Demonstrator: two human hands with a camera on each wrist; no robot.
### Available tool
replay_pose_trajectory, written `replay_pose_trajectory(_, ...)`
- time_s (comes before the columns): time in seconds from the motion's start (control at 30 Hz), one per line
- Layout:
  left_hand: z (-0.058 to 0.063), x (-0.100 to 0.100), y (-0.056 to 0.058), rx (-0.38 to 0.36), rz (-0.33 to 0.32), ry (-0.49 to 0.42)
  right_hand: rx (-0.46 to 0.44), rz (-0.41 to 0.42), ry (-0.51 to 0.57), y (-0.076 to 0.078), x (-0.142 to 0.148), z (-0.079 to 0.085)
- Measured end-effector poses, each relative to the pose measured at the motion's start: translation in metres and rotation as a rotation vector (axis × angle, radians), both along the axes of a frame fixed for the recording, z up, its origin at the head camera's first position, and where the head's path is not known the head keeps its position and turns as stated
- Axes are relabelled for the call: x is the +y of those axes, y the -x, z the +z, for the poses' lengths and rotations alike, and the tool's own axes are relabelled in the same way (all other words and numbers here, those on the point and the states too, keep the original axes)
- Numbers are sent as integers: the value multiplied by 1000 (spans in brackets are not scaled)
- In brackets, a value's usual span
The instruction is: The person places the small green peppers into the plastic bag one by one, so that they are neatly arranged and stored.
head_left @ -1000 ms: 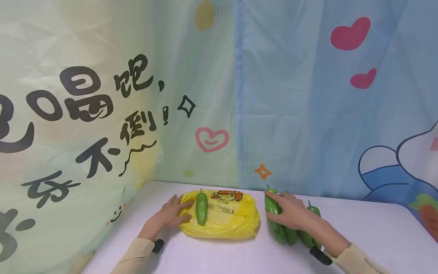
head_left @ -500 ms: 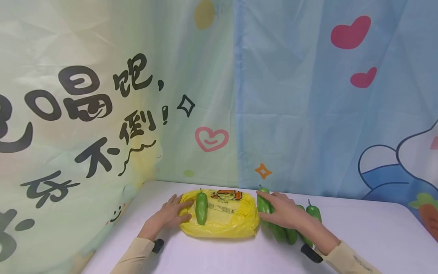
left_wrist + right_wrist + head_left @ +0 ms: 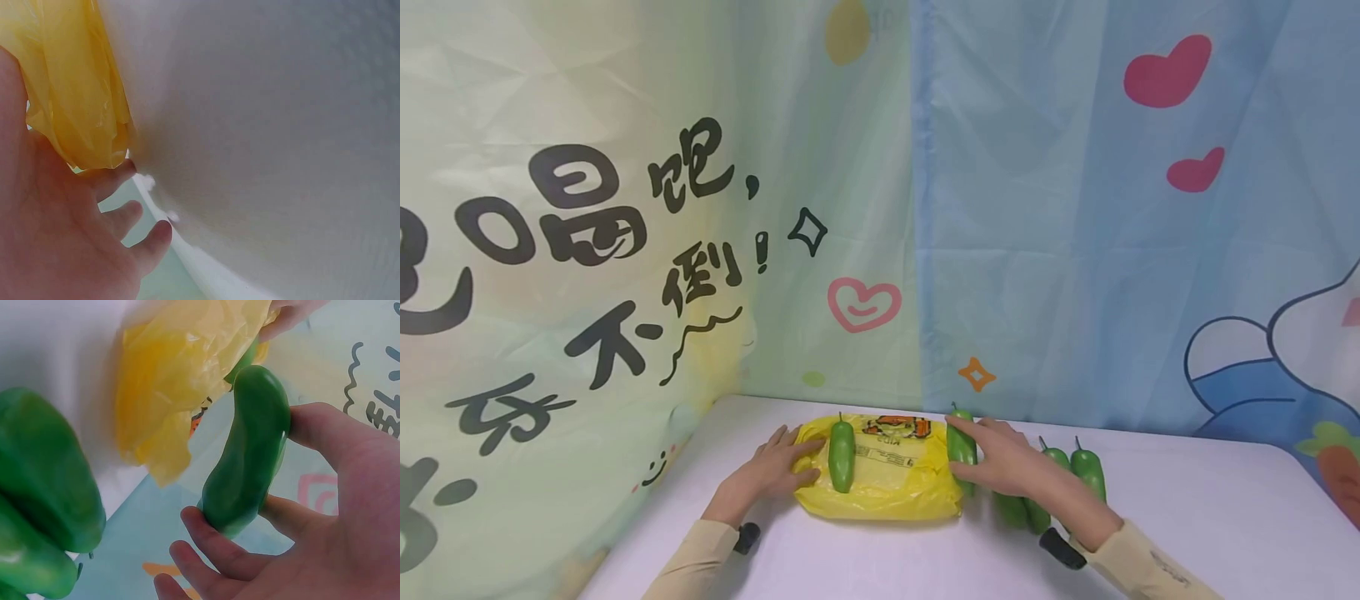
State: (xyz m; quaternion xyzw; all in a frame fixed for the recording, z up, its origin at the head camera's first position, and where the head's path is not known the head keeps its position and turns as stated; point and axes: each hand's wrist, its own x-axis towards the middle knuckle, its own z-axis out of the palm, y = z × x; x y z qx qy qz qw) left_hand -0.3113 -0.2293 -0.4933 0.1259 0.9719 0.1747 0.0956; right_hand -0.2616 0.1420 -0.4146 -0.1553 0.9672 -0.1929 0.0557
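My right hand point(image 3: 1006, 458) grips a green pepper point(image 3: 250, 450) between thumb and fingers, raised beside the right end of a yellow plastic bag point(image 3: 887, 502). Another green pepper point(image 3: 842, 458) lies lengthwise on the left part of the bag, stem pointing away. At the bag's left end rests my left hand point(image 3: 773, 468), its fingers loosely extended. Yellow plastic point(image 3: 78, 87) touches that hand in the left wrist view. What lies inside the bag is hidden.
Several more green peppers point(image 3: 1088, 473) lie on the white table point(image 3: 1210, 517) beneath and right of my right forearm, partly covered by it. A printed cloth backdrop point(image 3: 1015, 208) rises behind the table and along its left side.
My right hand has moved left with its green pepper, away from the other peppers to the bag's right end. More of the remaining peppers show. The left hand has stayed put.
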Motion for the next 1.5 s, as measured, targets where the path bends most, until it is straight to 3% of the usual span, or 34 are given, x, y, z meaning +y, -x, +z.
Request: replay_pose_trajectory(1.5, 0, -1, 0, 6, -1, 8, -12, 69, 65, 13, -47, 0)
